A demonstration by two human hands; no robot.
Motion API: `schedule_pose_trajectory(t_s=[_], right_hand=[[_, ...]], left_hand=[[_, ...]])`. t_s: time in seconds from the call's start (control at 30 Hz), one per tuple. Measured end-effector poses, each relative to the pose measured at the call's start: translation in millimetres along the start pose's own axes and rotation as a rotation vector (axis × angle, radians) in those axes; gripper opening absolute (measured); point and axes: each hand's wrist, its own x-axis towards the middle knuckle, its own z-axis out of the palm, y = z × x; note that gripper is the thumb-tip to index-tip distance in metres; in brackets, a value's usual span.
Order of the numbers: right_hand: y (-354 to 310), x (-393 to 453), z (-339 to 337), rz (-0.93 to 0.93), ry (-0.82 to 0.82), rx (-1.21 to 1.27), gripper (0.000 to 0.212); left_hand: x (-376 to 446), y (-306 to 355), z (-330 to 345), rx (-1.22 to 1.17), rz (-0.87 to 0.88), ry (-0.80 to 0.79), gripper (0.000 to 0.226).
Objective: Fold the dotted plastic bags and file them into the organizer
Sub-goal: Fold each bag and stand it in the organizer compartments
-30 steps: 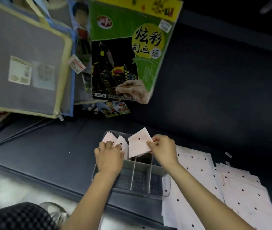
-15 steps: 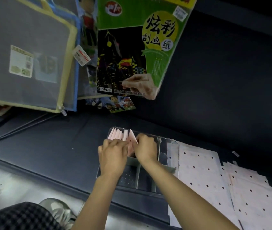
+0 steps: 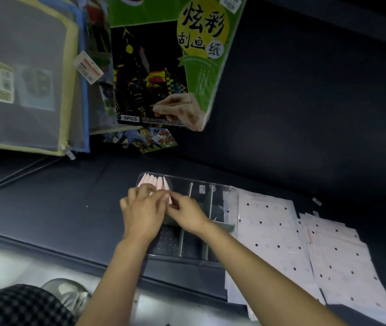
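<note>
Centre frame: left hand (image 3: 143, 216) and right hand (image 3: 187, 214) pinching together the row of folded pink dotted plastic bags (image 3: 155, 183), standing in the clear compartmented plastic organizer (image 3: 230, 201)'s far-left compartment. Right: flat dotted bags (image 3: 272, 231) lying.

We see a dark padded surface (image 3: 53, 208) carrying everything. On it sits a clear divided organizer (image 3: 230, 203), and touching its right side lie flat dotted plastic bags (image 3: 269, 234) in overlapping sheets, with a second heap (image 3: 342, 264) further right. Two small pale scraps (image 3: 317, 201) lie beyond the sheets. At the far left, zip folders (image 3: 22, 95) seem to rest on it.
</note>
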Motion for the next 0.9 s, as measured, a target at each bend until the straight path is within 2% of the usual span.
schedule_pose_trajectory(t_s=[0.13, 0.27, 0.37, 0.43, 0.53, 0.63, 0.73, 0.83, 0.9], right_hand=[[14, -36, -19, -0.025, -0.042, 0.176, 0.051], [63, -100, -59, 0.024, 0.108, 0.154, 0.047], [121, -161, -95, 0.128, 0.254, -0.023, 0.039], [158, -199, -111, 0.235, 0.212, -0.205, 0.042], [194, -238, -116, 0.29, 0.006, -0.427, 0.061], [215, -255, -105, 0.223, -0.044, -0.575, 0.07], [220, -265, -91, 0.108, 0.04, -0.646, 0.057], [218, -273, -75, -0.054, 0.187, -0.728, 0.036], [214, -278, -67, -0.107, 0.269, -0.719, 0.028]], left_hand=[[0, 9, 0, 0.096, 0.067, -0.036, 0.023], [0, 14, -1, 0.195, 0.023, -0.073, 0.027], [-3, 17, -1, 0.196, -0.027, -0.019, 0.027], [-10, 26, 2, 0.149, -0.032, 0.065, 0.025], [-30, 60, 11, -0.036, 0.157, 0.098, 0.016], [-70, 103, 31, -0.251, 0.307, -0.099, 0.013], [-117, 128, 57, -0.307, 0.405, -0.409, 0.015], [-157, 124, 82, -0.131, 0.546, -0.769, 0.043], [-173, 114, 93, 0.027, 0.645, -0.896, 0.067]])
